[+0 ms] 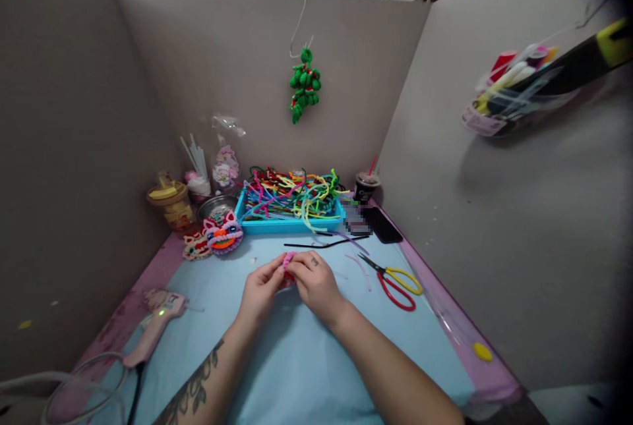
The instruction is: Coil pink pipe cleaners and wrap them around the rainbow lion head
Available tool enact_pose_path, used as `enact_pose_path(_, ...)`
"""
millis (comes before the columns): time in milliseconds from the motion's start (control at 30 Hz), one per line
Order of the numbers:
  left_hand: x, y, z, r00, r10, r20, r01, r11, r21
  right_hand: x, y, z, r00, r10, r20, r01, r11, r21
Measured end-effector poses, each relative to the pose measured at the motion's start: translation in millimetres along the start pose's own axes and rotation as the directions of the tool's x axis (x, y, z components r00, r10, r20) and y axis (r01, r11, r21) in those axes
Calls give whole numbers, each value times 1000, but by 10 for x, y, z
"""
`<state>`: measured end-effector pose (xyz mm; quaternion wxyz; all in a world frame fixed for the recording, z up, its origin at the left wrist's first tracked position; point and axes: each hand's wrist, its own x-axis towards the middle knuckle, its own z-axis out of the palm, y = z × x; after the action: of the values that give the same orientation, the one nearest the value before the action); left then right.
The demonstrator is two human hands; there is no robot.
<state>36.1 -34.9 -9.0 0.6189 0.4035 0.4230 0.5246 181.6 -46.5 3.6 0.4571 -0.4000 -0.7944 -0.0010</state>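
Both of my hands meet over the middle of the light blue mat [306,359]. My left hand [262,290] and my right hand [314,280] pinch a small pink pipe-cleaner piece [288,258] between their fingertips, just above the mat. Most of the piece is hidden by my fingers. A black pipe cleaner [324,244] and thin pale strands lie on the mat right behind my hands.
A blue tray [289,224] full of coloured pipe cleaners stands at the back. Red and yellow scissors [395,279] lie at the right, a pink glue gun [155,326] at the left. Finished lion-head figures [222,234], a phone [383,225], a cup [366,186] and jars line the back. Grey partitions enclose the desk.
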Motion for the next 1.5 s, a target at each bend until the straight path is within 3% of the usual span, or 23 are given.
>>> enact_pose_path(167,-15,64,28,999,-23,-28,19,992,-128,-6,39,-11,1000,7,18,-8,998,67)
enact_pose_path(367,-8,94,32,997,-69,-36,62,984,-167,-26,72,42,999,31,19,-32,999,43)
enact_pose_path(500,9,61,22,990,-88,-111,66,980,-188,-34,61,63,999,48,16,-48,999,18)
enact_pose_path(833,-15,29,59,979,42,-202,-50,998,-37,-13,6,86,999,48,-26,-48,999,-1)
enact_pose_path(1000,-47,62,62,975,129,-179,-111,988,108,-10,-11,109,995,78,-61,-77,997,32)
enact_pose_path(1200,-67,97,81,973,178,-149,-157,977,142,-21,2,126,990,113,-88,-108,992,59)
enact_pose_path(1500,-76,113,115,962,241,-126,-213,955,206,-21,-25,138,991,95,-97,-104,990,-94)
